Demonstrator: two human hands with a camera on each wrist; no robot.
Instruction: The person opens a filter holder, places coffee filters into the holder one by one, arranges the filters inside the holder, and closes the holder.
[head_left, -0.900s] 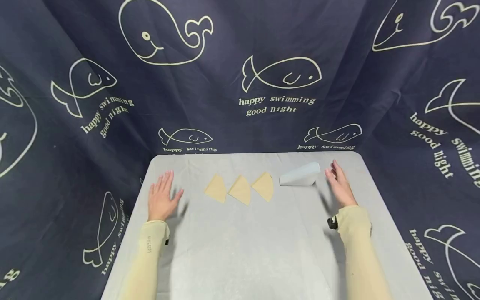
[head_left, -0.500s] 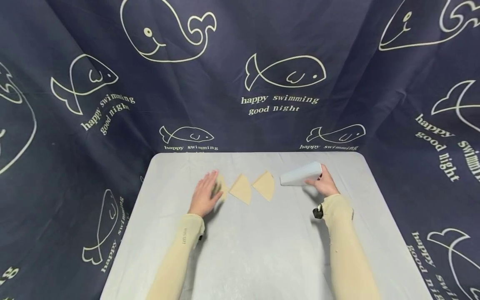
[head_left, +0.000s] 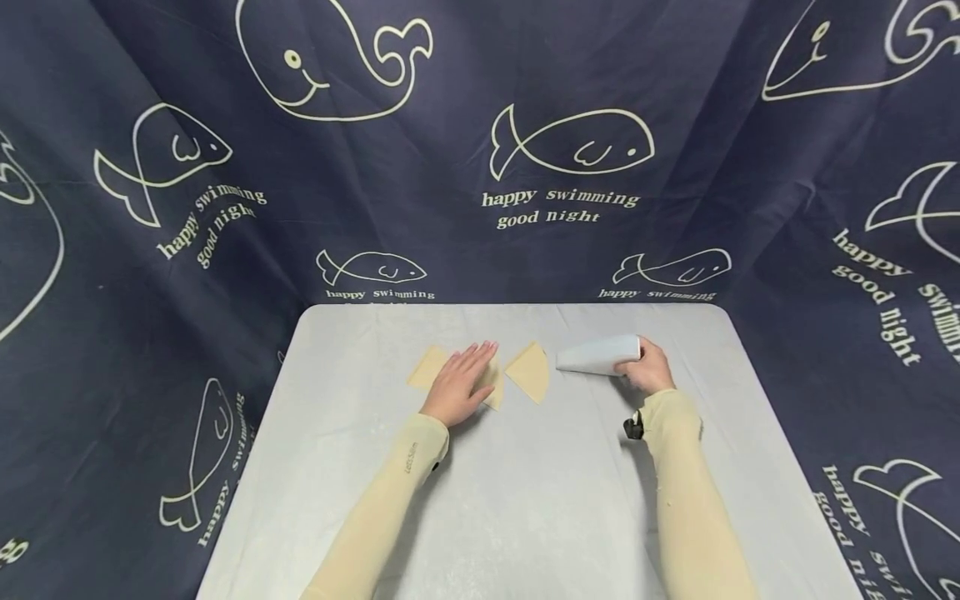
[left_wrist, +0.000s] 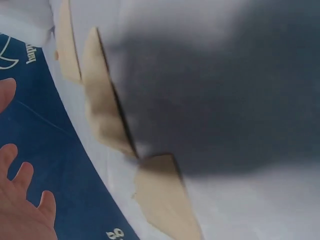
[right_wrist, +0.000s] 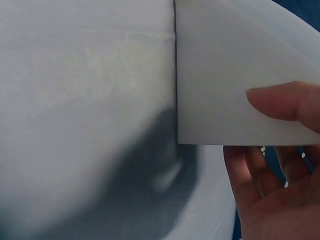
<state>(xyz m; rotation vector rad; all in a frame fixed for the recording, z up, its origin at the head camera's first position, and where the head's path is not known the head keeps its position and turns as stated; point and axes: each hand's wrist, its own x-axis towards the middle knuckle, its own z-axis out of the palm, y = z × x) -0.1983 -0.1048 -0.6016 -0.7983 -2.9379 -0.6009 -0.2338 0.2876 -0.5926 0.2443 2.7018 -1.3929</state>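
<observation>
Three beige fan-shaped coffee filters lie in a row on the table: a left one (head_left: 424, 367), a middle one (head_left: 492, 382) and a right one (head_left: 529, 373). My left hand (head_left: 459, 385) is spread over the middle filter and covers much of it, its fingers extended. In the left wrist view, those fingertips (left_wrist: 24, 175) stand to the side of the filters. To the right of the row, my right hand (head_left: 649, 368) grips the end of a pale wedge-shaped box (head_left: 596, 356). The right wrist view shows the thumb (right_wrist: 280, 101) pressed on the box's face, the fingers behind it.
The pale table (head_left: 525, 500) has rounded far corners. Dark blue curtains (head_left: 450, 192) printed with fish and whales hang behind it and along both sides.
My left hand has moved right from the table's left side, passing the left filter to the middle one. My right hand has come in to the box, taken hold of it and tilted it slightly.
</observation>
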